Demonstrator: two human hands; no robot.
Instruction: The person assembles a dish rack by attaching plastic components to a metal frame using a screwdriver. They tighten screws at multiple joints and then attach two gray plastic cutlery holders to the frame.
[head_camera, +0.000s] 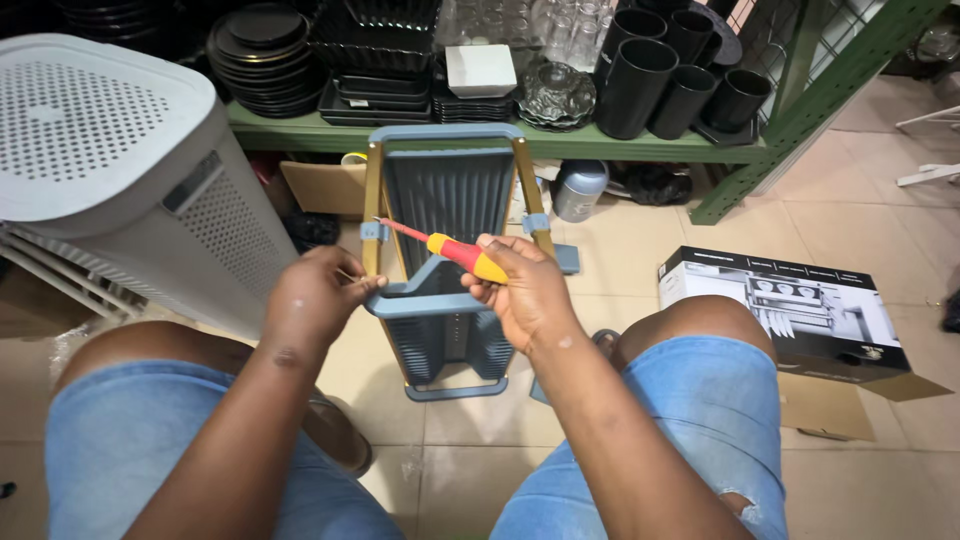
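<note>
A blue-grey plastic rack (447, 190) with gold upright poles stands on the tiled floor between my knees. My right hand (525, 290) grips a screwdriver (455, 254) with a red and yellow handle. Its shaft points left to a blue bracket on the left gold pole (372, 200). My left hand (318, 295) pinches that pole and the rack's front corner just below the bracket. The screwdriver tip touches the bracket.
A grey perforated laundry bin (110, 160) stands at left. A printed cardboard box (790, 310) lies at right. Behind the rack a green shelf (500, 142) holds black plates, trays, black cups and glassware. A metal flask (580, 188) sits under it.
</note>
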